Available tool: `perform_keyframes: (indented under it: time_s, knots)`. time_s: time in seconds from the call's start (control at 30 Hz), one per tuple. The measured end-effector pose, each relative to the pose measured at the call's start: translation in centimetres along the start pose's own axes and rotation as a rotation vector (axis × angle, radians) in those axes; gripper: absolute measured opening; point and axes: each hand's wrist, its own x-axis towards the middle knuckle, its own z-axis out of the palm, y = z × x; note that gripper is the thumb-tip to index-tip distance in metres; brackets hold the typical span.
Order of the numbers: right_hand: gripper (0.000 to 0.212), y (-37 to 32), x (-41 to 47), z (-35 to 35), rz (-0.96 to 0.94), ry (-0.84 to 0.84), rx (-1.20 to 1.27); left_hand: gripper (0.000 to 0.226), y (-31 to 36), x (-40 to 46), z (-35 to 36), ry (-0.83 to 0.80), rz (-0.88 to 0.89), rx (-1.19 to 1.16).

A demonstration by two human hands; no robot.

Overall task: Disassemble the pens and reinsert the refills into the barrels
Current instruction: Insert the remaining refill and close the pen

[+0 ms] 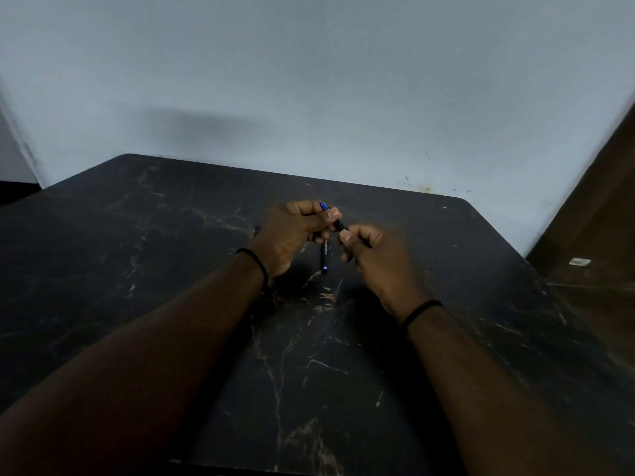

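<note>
Both forearms low in frame | left hand point(292, 231) and right hand point(367, 250) fingers clamped on one pen point(338, 223), slanting upper-left to lower-right | second pen point(324, 257) on table point(137, 269) between hands.

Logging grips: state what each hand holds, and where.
Left hand grips the pen near its blue tip end; right hand pinches its black barrel end.

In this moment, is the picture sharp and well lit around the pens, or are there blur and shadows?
Head view: dim overall; the right hand is motion-blurred, the left hand sharper; the held pen and the second pen almost blend into the black marble table; a soft shadow lies on the wall; wide-angle edges bend.
</note>
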Motion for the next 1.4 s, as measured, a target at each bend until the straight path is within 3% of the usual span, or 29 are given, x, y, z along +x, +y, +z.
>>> perform_keyframes:
  time_s: [0.1,0.23,0.3,0.4,0.5,0.6,0.7,0.8,0.9,1.03,1.17,1.4]
  knots:
    - [0.028,-0.3,0.0,0.3,-0.054,0.071,-0.117,0.028,0.4,-0.2,0.1,0.122,0.002,0.147]
    - [0.032,-0.3,0.2,0.2,-0.083,0.149,-0.233,0.052,1.2,-0.2,-1.9,0.406,0.106,0.899]
    - [0.032,-0.2,0.3,0.0,-0.069,0.150,-0.247,0.048,1.5,-0.2,-2.9,0.536,0.009,1.121]
    - [0.032,-0.1,0.3,0.0,-0.066,0.148,-0.242,0.061,0.8,-0.3,-3.6,0.439,-0.275,1.415]
    - [0.032,-0.1,0.2,0.1,-0.080,0.140,-0.269,0.050,0.4,-0.4,-4.2,0.308,-0.353,1.518]
    - [0.033,0.0,0.2,0.2,-0.085,0.140,-0.284,0.037,0.2,0.0,-4.5,0.256,-0.302,1.486]
    - [0.032,0.2,0.3,0.2,-0.080,0.122,-0.283,0.035,0.2,0.1,-3.7,0.326,-0.181,1.337]
    - [0.030,0.3,0.3,0.3,-0.084,0.113,-0.281,0.043,0.6,0.7,-2.9,0.436,-0.065,0.855]
    - [0.028,0.2,0.2,0.4,-0.092,0.112,-0.257,0.033,0.7,1.1,-2.2,0.457,-0.085,0.297]
    - [0.025,0.0,0.0,0.5,-0.102,0.081,-0.237,0.026,0.6,0.5,-1.9,0.439,-0.140,-0.098]
    - [0.023,0.1,-0.1,0.5,-0.114,0.049,-0.208,0.027,0.8,0.3,-2.1,0.410,-0.171,-0.266]
    - [0.023,0.3,0.1,0.7,-0.125,0.053,-0.195,0.027,1.2,0.1,-1.6,0.355,-0.214,-0.287]
